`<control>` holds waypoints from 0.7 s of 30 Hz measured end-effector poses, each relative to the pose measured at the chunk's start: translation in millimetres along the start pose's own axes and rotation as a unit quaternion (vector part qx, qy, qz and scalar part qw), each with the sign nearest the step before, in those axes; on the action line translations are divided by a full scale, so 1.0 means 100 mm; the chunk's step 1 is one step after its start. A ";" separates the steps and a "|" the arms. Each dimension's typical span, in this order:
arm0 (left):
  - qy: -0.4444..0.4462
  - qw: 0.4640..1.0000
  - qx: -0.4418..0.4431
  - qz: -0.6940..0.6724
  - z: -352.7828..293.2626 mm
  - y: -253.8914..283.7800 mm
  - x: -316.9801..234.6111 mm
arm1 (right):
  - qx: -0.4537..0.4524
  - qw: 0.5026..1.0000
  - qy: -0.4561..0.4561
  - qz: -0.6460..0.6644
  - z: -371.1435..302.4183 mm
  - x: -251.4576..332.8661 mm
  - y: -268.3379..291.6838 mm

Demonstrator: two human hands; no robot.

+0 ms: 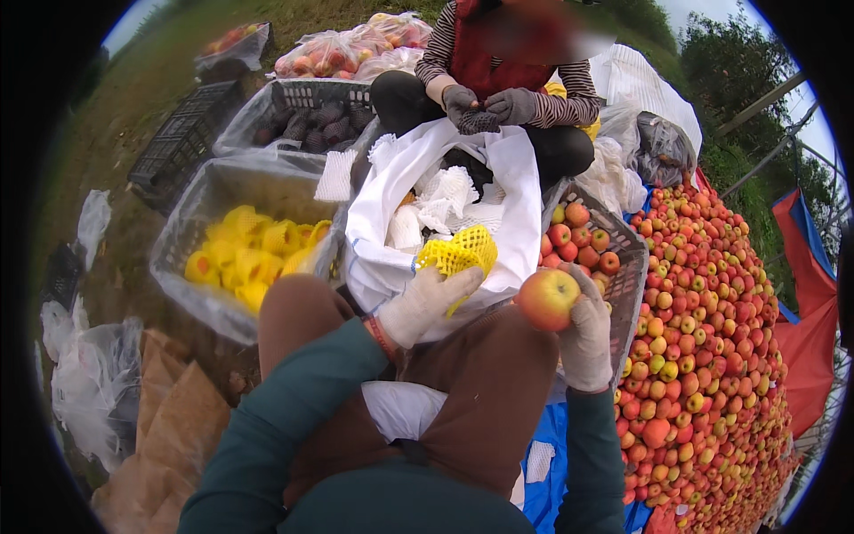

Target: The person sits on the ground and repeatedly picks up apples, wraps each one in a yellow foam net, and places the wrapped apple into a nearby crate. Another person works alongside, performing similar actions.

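Observation:
My left hand (418,307), in a pale work glove, is closed on a yellow foam fruit net (458,255) over the near edge of a white sack (374,236). White foam nets (445,200) lie inside that sack. Gloved as well, my right hand (589,334) grips a red-yellow apple (547,300), held apart from the net above my right knee. Beyond the apple, a dark crate (630,267) holds loose apples (578,238). To the left, a plastic-lined crate (182,218) contains apples in yellow nets (253,245).
Across the sack sits a person whose gloved hands (485,107) hold a dark foam net. A large heap of apples (703,356) covers the right side. Behind the yellow-net crate stands a crate (236,133) of dark-netted fruit. Bagged apples (325,55) rest at the back.

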State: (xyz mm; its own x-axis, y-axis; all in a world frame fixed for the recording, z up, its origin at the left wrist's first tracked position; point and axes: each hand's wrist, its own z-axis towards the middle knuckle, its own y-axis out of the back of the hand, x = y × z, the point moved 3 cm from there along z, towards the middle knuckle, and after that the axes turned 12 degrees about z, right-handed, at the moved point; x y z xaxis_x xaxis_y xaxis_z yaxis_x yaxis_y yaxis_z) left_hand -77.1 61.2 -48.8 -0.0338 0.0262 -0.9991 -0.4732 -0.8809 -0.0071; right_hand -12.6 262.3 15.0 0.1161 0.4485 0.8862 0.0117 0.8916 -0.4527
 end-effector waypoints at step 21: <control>0.015 0.863 0.213 -0.458 -0.62 0.15 -0.72 | 0.019 0.999 0.000 0.050 0.07 -0.53 -0.21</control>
State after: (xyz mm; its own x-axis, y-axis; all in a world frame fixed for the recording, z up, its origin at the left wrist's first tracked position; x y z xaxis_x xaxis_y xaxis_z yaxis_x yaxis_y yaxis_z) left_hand -26.7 16.8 20.7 0.5460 0.6012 -0.5834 -0.5696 -0.2443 -0.7848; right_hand -26.1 220.5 -21.5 0.1142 0.5346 0.8373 -0.0370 0.8446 -0.5342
